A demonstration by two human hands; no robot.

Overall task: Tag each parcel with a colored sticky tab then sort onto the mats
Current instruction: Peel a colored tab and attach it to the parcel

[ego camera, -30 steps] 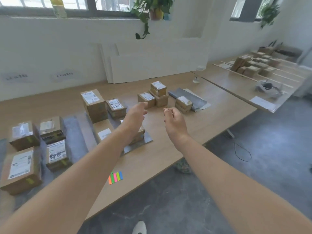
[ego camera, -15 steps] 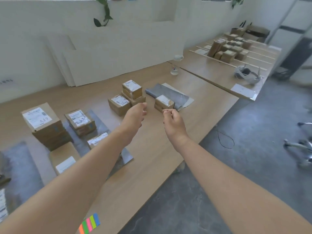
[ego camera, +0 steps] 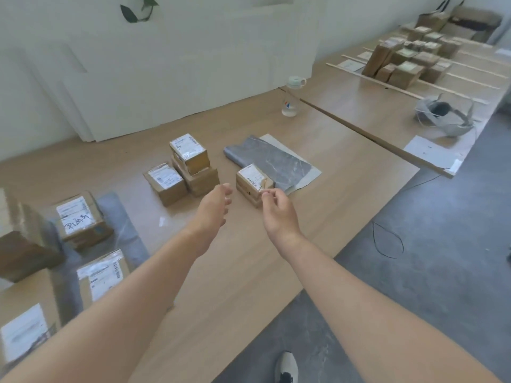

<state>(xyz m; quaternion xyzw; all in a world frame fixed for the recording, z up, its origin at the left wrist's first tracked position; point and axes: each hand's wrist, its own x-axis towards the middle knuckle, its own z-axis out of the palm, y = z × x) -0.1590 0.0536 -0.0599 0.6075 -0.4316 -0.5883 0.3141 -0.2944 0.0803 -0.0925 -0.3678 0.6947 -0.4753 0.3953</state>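
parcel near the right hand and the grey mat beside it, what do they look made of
Parcel: brown cardboard, matte, with a white paper label. Grey mat: thin flexible sheet with marble-like veining, probably vinyl or coated fabric.

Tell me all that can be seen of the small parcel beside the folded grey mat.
The small parcel is a brown cardboard box with a white printed label on top, too blurred to read. A seam along its side suggests two stacked boxes. It stands on the wooden table, a corner toward the camera, its far side by the folded grey mat. The right hand holds pinched fingertips at its near top corner; contact is unclear. No coloured tab shows on it.
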